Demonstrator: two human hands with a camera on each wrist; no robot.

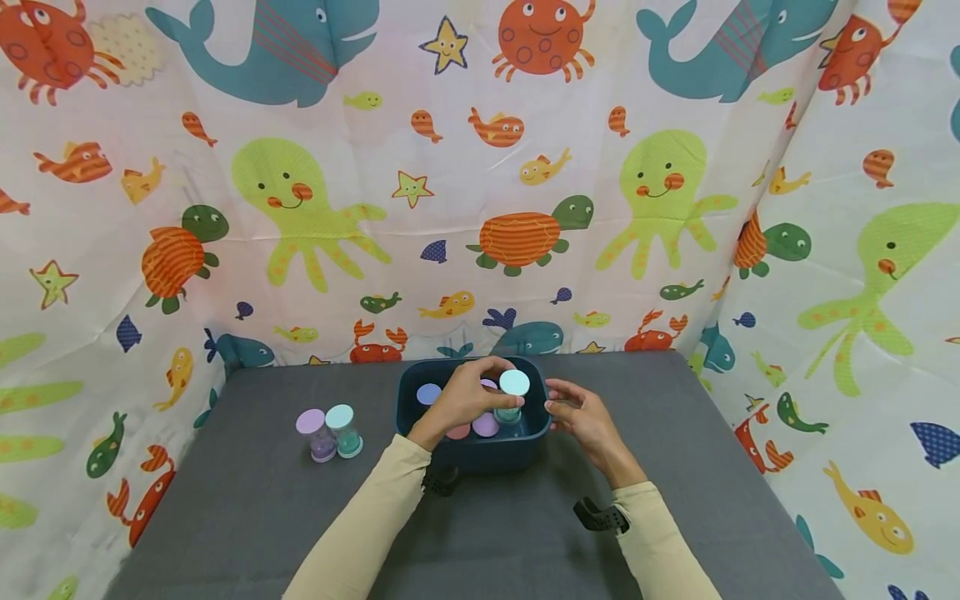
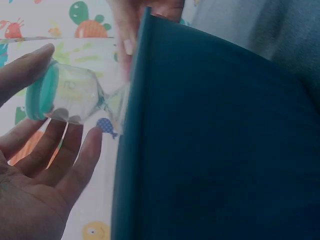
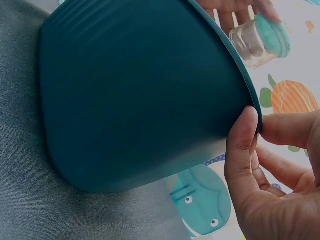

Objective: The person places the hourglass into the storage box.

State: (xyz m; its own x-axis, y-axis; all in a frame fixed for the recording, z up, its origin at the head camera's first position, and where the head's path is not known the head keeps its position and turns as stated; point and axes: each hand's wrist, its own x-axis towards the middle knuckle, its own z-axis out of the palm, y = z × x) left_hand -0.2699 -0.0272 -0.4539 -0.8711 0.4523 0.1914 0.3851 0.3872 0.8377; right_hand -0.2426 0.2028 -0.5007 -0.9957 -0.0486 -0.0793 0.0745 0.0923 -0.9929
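My left hand (image 1: 467,398) grips an hourglass sand timer (image 1: 514,382) with a teal cap, over the right part of a dark blue bin (image 1: 480,455). In the left wrist view the timer's clear, narrow-waisted glass (image 2: 75,95) shows, thumb and fingers on either side of it near the cap, its lower end overlapped by the bin's rim. My right hand (image 1: 588,422) is at the bin's right side; in the right wrist view its thumb and index finger pinch the bin's rim (image 3: 252,95). Inside the bin are several timers, among them a blue-capped one (image 1: 428,394) and a purple-capped one (image 1: 486,426).
Left of the bin, a purple sand timer (image 1: 321,437) and a teal sand timer (image 1: 345,432) stand side by side on the grey tabletop (image 1: 247,517). A curtain (image 1: 450,183) printed with sea animals hangs behind the table and along its sides.
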